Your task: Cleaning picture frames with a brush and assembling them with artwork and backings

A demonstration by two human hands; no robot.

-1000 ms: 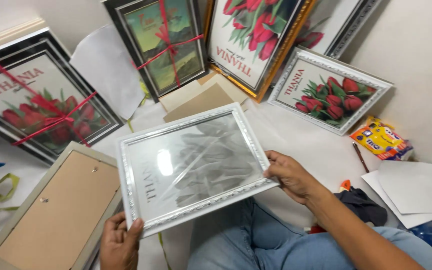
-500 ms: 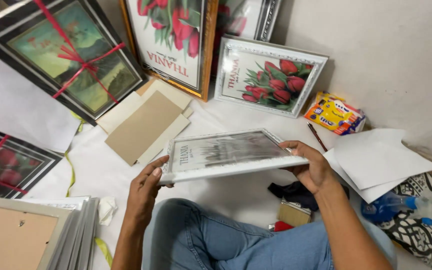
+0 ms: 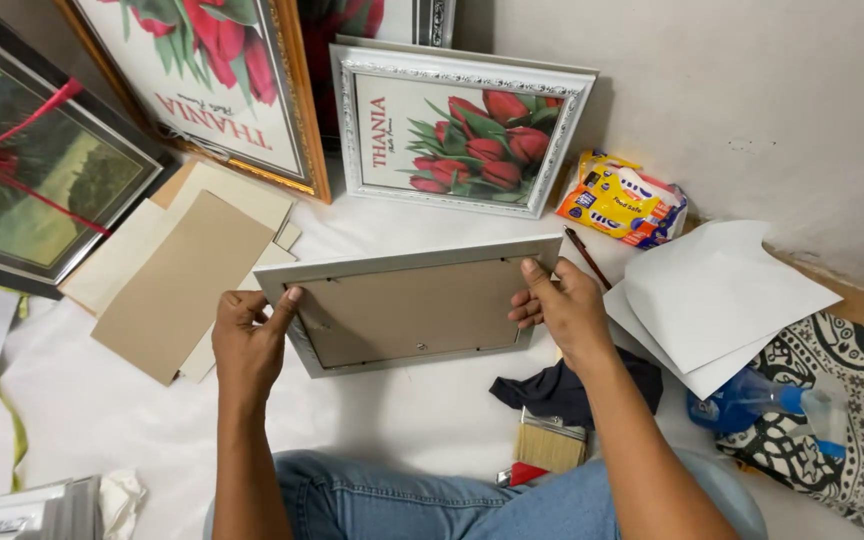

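Observation:
I hold a silver picture frame (image 3: 407,312) over my lap with its brown backing board facing me. My left hand (image 3: 249,338) grips its left edge, thumb on the back. On the right edge my right hand (image 3: 560,305) holds it, fingers curled over the backing. Below the frame lies the white cloth (image 3: 152,420) on the floor.
Framed tulip pictures (image 3: 457,130) lean on the wall, with a ribbon-tied dark frame (image 3: 22,170) at left. Cardboard sheets (image 3: 187,275) lie left; a yellow packet (image 3: 620,200), white papers (image 3: 717,300), a blue spray bottle (image 3: 752,400), a dark rag (image 3: 562,388) and a brush (image 3: 550,445) lie right.
The frame has been turned over from glass side up to backing side up, and my view has shifted right. Both hands kept their hold on it.

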